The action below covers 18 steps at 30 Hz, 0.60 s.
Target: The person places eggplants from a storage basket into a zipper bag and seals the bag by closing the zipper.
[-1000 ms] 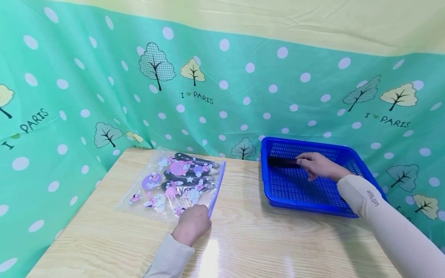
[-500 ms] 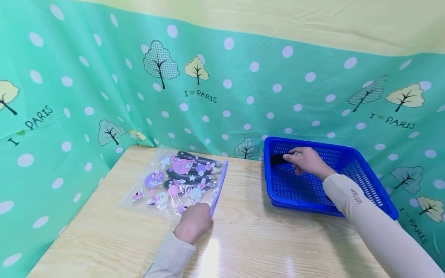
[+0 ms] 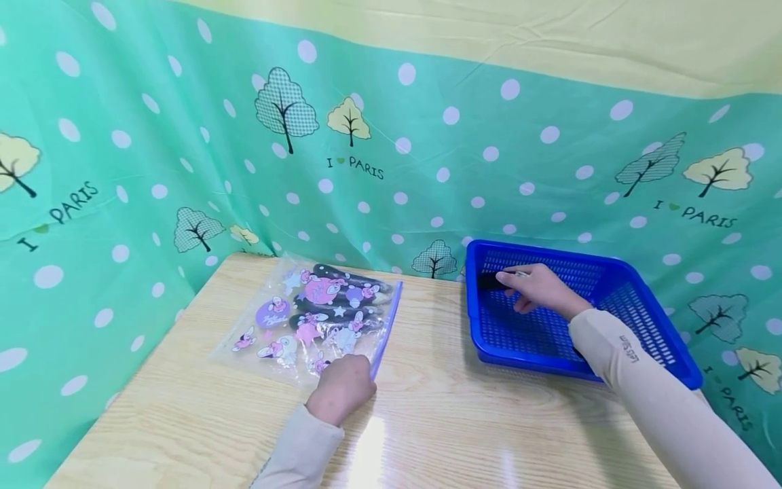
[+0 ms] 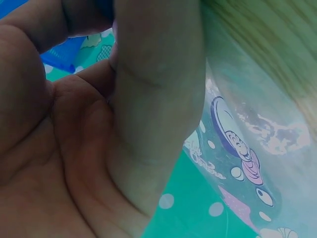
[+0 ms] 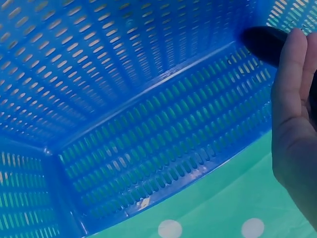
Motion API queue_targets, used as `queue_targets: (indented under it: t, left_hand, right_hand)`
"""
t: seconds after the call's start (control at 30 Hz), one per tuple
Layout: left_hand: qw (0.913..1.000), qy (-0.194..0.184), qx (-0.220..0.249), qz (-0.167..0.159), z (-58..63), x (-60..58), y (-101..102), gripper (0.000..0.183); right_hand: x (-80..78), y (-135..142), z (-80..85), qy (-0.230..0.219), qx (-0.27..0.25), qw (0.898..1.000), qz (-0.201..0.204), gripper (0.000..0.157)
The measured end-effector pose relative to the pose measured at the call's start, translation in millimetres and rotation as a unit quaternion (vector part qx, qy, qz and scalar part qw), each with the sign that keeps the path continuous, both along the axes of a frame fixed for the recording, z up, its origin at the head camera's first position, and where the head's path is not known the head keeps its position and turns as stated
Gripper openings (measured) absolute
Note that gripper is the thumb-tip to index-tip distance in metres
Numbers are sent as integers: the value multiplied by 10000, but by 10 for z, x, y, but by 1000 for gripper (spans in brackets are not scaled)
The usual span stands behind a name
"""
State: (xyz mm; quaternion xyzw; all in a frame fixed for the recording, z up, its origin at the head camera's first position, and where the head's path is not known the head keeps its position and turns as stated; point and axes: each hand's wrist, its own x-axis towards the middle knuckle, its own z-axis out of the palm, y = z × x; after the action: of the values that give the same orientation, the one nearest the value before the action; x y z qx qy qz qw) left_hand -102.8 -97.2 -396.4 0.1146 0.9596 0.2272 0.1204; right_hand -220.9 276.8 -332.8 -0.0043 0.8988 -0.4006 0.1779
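My left hand (image 3: 342, 390) pinches the near end of the purple zip strip of a clear zip bag (image 3: 271, 346), which lies flat on the table. Pink and purple cartoon prints cover the bag, and several long dark eggplants (image 3: 357, 277) show through it. Over in the blue basket (image 3: 531, 367), my right hand (image 3: 540, 288) holds a dark eggplant (image 3: 489, 281) near the left wall, thumb and fingers round its right part. In the right wrist view the smooth rounded end of this eggplant (image 5: 262, 43) sticks out beyond the fingers; the rest is hidden behind the hand.
The wooden table (image 3: 427, 414) runs between bag and basket. A green dotted curtain (image 3: 379, 224) hangs right behind both. The basket has raised slotted walls; the right forearm (image 3: 660, 387) passes over its near right rim. A dark bit shows beside that sleeve.
My right hand has moved slightly left and closed further round the eggplant, whose near end has lifted. My left hand stays on the bag. The head view has shifted a little.
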Motion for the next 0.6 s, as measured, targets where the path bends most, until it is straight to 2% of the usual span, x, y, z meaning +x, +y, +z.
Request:
queue_targets:
  t: [0.37,0.6]
  left_hand:
    - [9993,165,-224,231,-41,-10,51,17]
    - [9996,209,-110,164,-42,-14,17,16]
  right_hand:
    - [31,-26,80,191,456,9987,102,66]
    - [110,21,213,341,192,9992,85,68]
